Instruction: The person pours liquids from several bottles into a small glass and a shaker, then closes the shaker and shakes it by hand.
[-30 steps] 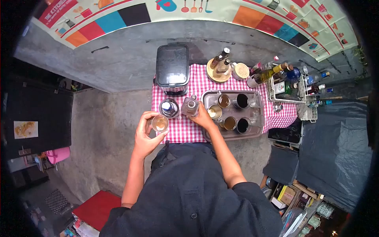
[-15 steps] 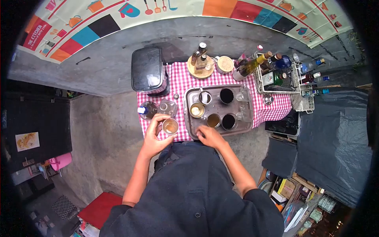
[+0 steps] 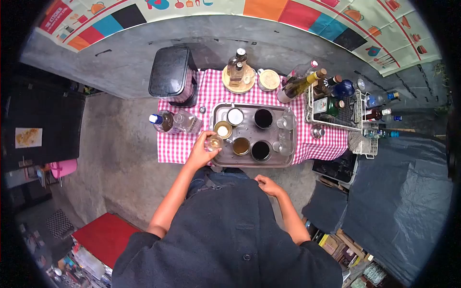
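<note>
My left hand (image 3: pixel 200 152) grips a small glass (image 3: pixel 215 143) with a little amber liquid, at the left rim of the brown tray (image 3: pixel 254 163). Just beyond that glass, on the tray, is a cup with pale contents (image 3: pixel 223 129). Behind it stands a mug with white contents (image 3: pixel 235 116). A glass mug of brown liquid (image 3: pixel 241 146) and two vessels of very dark liquid (image 3: pixel 263 118) stand further right. Clear glasses (image 3: pixel 286 121) line the tray's right side. My right hand (image 3: pixel 269 186) is by my waist, off the table, its fingers curled, with nothing visible in them.
Left of the tray are a blue-capped bottle (image 3: pixel 163 121) and a clear square bottle (image 3: pixel 186 121). A black lidded bin (image 3: pixel 170 74) stands at the back left. Behind the tray are bottles on a round wooden board (image 3: pixel 238 86). A wire basket of bottles (image 3: pixel 333 122) sits right.
My left hand has carried the small glass rightward to the tray's left edge. My right hand has drawn back from the tray's front edge to my waist. The view has shifted slightly.
</note>
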A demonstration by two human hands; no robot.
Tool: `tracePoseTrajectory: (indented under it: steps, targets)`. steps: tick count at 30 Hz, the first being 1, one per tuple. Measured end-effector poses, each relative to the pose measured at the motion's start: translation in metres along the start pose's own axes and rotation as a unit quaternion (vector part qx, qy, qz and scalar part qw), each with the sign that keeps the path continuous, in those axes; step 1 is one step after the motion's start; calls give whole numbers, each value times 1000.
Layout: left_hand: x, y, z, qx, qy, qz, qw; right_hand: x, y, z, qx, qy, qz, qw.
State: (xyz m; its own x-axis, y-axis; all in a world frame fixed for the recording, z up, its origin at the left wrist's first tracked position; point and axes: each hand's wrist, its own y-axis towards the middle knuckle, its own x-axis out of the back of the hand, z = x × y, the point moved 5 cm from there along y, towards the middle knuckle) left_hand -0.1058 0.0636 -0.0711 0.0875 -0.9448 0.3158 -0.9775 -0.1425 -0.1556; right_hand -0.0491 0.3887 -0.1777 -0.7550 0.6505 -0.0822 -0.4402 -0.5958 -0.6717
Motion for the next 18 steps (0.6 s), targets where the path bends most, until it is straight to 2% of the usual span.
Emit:
tracePoseTrajectory:
  steps: [3,7,9,13,15,18]
  targets:
    - [-5,1,5,-5,18,-31,999,10,-14,9,60,20,53,997]
    - [-7,3,10,8,43,-46,998,16,-27,33,47,30,107,993]
    - [-9,3,12,20,77,-52,996,17,-25,32,40,-61,124,990]
    - [-13,9,7,9,117,-45,992,15,-15,35,38,-119,135,983]
    - [-15,11,3,2,134,-44,990,12,-20,45,105,-98,119,982]
    - [-18,16,4,17,144,-35,989,12,-25,54,123,-150,104,975]
